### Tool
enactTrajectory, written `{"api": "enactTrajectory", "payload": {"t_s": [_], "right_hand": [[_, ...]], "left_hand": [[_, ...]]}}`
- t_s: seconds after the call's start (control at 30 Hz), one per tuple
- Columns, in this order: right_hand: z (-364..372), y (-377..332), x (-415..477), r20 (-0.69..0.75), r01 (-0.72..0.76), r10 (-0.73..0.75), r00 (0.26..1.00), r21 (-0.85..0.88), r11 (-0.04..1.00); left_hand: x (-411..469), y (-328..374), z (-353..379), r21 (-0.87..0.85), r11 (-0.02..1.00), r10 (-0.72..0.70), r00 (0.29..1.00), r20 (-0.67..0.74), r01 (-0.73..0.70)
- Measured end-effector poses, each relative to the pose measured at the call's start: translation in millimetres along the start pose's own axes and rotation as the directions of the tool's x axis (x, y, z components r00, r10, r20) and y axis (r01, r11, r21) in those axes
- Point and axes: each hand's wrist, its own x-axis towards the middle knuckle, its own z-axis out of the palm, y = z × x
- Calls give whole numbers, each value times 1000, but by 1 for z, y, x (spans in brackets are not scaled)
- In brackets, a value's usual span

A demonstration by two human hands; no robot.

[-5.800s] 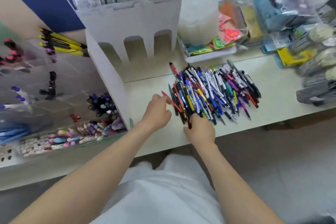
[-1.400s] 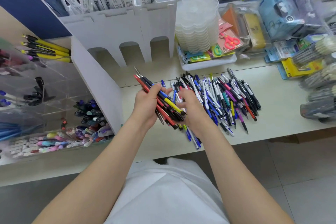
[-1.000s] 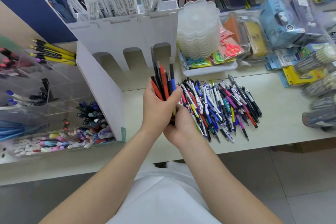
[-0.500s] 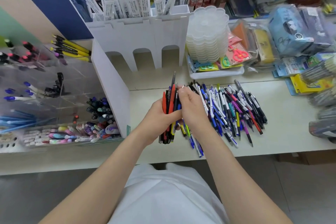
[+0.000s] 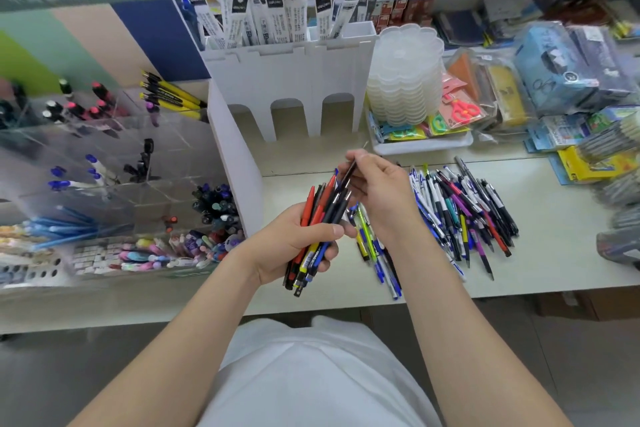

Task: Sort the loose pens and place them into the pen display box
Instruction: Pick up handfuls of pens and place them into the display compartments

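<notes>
Early: left hand (image 5: 294, 243) grips pen bundle (image 5: 323, 208), right hand (image 5: 384, 198) pinches one dark pen (image 5: 348, 173); loose pile (image 5: 464, 211) lies at 3 o'clock, display box (image 5: 291, 80) at 12 looks unfilled.

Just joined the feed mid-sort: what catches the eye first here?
The left hand grips a bundle of pens at centre, while the right hand pinches one dark pen at its top. A colourful pile of loose pens lies on the counter to the right. The white display box stands behind.
</notes>
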Motion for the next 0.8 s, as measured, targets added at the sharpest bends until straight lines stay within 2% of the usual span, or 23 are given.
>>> {"api": "enactTrajectory", "payload": {"t_s": [0.07,0.13,0.2,0.27,0.33,0.4,0.5,0.6,0.73,0.8], "right_hand": [[13,1,-4,-118,94,-81,990,108,990],[28,-2,-13,-290,241,-168,942,239,940],[41,-4,-23,-417,350,-248,874,187,918],[58,1,-33,-370,308,-269,889,51,950],[85,10,-48,-207,201,-226,952,-131,971],[120,20,-70,-76,162,-197,977,-329,930],[169,40,-107,-22,215,-242,970,-383,898],[205,62,-130,-37,281,-328,944,-435,856],[237,74,-150,-201,279,-359,911,-339,899],[252,84,-160,-201,303,-408,891,-405,863]], "left_hand": [[-12,2,-12,13,1000,5,1000,4,-6],[-25,4,-26,28,999,19,1000,-5,-19],[-40,5,-40,72,996,53,997,-52,-49],[-58,8,-54,106,990,102,986,-129,-88],[-76,10,-67,122,984,155,967,-205,-131],[-94,10,-81,128,978,197,939,-282,-167],[-121,6,-103,6,973,217,900,-378,-232],[-148,5,-122,-104,966,173,894,-413,-235],[-175,6,-151,-228,953,92,910,-404,-198],[-185,5,-162,-265,946,64,911,-407,-185]]}}
